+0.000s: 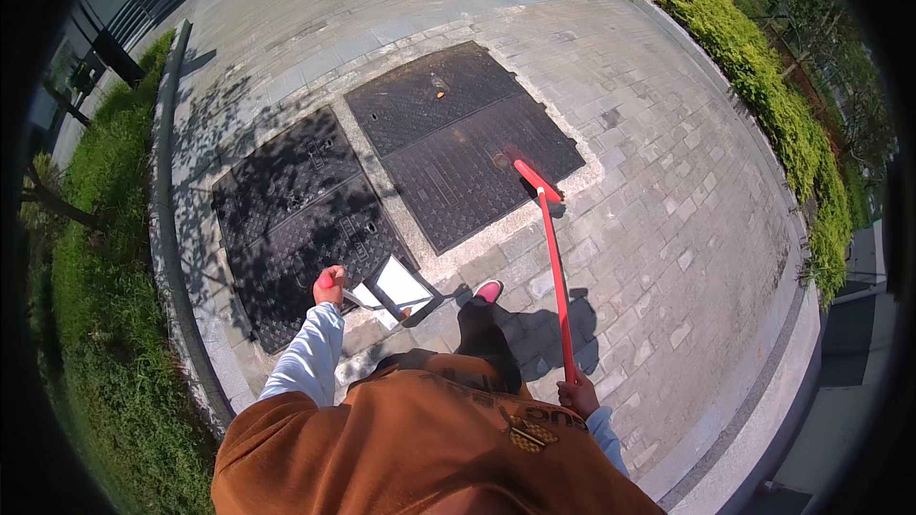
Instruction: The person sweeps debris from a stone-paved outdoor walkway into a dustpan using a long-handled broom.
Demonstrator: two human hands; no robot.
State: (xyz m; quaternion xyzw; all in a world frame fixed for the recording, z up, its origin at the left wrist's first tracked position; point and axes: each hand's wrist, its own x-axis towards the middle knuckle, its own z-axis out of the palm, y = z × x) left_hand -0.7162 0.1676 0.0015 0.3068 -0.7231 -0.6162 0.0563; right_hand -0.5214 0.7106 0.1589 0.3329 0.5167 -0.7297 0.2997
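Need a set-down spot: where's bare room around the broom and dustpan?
Widest patch: paving between the broom and right-hand hedge. Another: paving beyond the black covers, toward the top. Crowded: the covers' near edge, where left hand, dustpan and shoe cluster.

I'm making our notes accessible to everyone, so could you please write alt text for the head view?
Outdoors, the right hand holds a red broom, its head by the edge of a dark cover, while the left hand holds a white dustpan. Grey paving surrounds the cover, with greenery at both sides.
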